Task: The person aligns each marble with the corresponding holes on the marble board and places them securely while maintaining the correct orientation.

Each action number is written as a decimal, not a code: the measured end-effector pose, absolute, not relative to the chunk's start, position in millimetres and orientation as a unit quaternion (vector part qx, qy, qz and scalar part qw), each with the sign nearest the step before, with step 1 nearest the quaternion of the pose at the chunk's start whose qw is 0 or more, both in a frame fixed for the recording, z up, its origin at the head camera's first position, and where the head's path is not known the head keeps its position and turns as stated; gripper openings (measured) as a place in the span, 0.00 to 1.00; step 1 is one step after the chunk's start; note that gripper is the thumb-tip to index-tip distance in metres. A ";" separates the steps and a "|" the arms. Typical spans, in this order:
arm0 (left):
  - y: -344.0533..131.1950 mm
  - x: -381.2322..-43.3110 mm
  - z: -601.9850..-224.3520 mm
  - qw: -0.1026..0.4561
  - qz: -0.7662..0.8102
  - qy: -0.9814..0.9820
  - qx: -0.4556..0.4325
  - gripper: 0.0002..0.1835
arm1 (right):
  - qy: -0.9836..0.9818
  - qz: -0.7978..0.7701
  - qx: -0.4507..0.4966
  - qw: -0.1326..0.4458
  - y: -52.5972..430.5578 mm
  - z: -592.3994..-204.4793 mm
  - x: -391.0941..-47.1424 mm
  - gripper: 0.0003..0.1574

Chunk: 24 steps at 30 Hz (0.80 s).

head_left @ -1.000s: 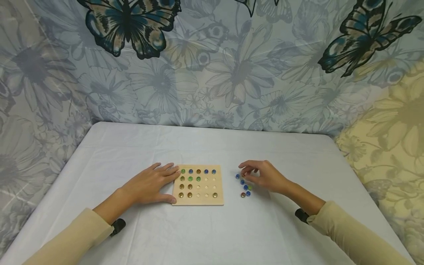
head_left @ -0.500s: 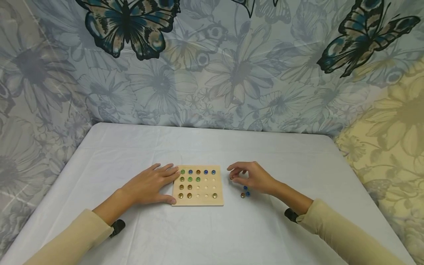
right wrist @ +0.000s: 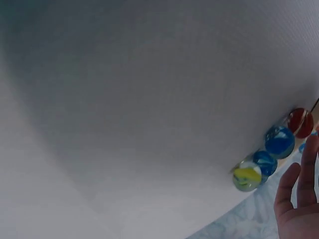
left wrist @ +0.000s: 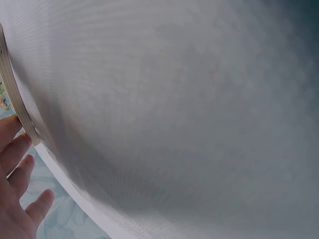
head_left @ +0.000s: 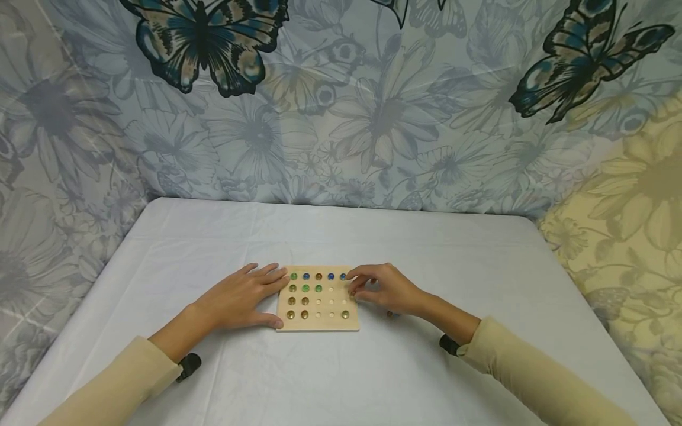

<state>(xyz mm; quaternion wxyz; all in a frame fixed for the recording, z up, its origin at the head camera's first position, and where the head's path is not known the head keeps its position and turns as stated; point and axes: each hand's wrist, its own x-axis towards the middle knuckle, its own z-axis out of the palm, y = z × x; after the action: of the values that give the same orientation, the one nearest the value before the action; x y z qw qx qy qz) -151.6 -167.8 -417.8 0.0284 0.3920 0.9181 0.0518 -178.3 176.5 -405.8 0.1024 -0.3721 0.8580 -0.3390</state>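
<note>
A light wooden board [head_left: 325, 325] with rows of round hollows lies on the white cloth; its top row is filled with marbles, the lower rows only partly. My left hand [head_left: 240, 300] rests along the board's left side, fingers spread and thumb at the near left corner. In the left wrist view, fingertips touch the board's edge [left wrist: 16, 94]. Over the board's right edge, my right hand [head_left: 393, 290] pinches a small brownish marble [head_left: 353, 293], mostly covered by the fingers. The right wrist view shows part of this hand [right wrist: 301, 199], but not the pinch.
Loose marbles lie right of the board, mostly hidden under the right hand in the head view. The right wrist view shows a red marble [right wrist: 300, 123], a blue marble [right wrist: 279, 142] and a yellow-streaked marble [right wrist: 247, 176] among them. A patterned butterfly cloth [head_left: 341, 118] hangs behind the table.
The right hand has picked up a brownish marble from the loose group and carried it left to the board's right edge. My left hand has stayed in place.
</note>
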 end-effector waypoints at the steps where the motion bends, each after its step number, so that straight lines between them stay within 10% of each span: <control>1: -167.9 -151.7 -417.8 0.028 0.052 0.918 0.392 0.51 | 0.857 -0.338 -0.373 0.106 174.4 -406.3 -178.2 0.22; 24: -169.0 -152.2 -419.1 0.029 0.051 0.918 0.393 0.50 | 0.865 -0.319 -0.372 0.109 168.1 -404.7 -175.3 0.21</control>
<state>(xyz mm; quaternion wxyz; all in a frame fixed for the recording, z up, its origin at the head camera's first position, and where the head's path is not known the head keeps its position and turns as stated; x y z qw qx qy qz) -152.2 -169.0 -419.1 0.0292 0.3926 0.9178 0.0511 -175.3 168.1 -404.7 0.1089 -0.3723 0.8647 -0.3190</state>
